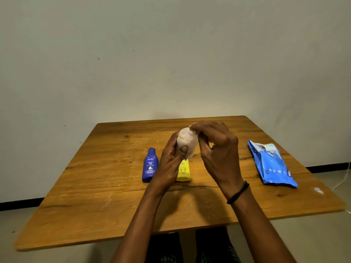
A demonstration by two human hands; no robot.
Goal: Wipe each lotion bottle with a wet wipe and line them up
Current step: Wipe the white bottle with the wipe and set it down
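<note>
Near edge of table (95, 215): two forearms reaching in, black band (238, 192) on right wrist.
Mid table, left: blue bottle (150, 166) lying flat; yellow bottle (183, 170) beside it.
Mid table, right: blue wipe pack (273, 164).
Above centre: left hand (171, 164) clamped round pale bottle (186, 143); right hand (218, 150) fingers pinched at its top, white wipe (193, 131) showing.

Single head-worn view, wide-angle.
Faces forward and down from close above the worktop (95, 186); wall (171, 54) fills the upper frame.
</note>
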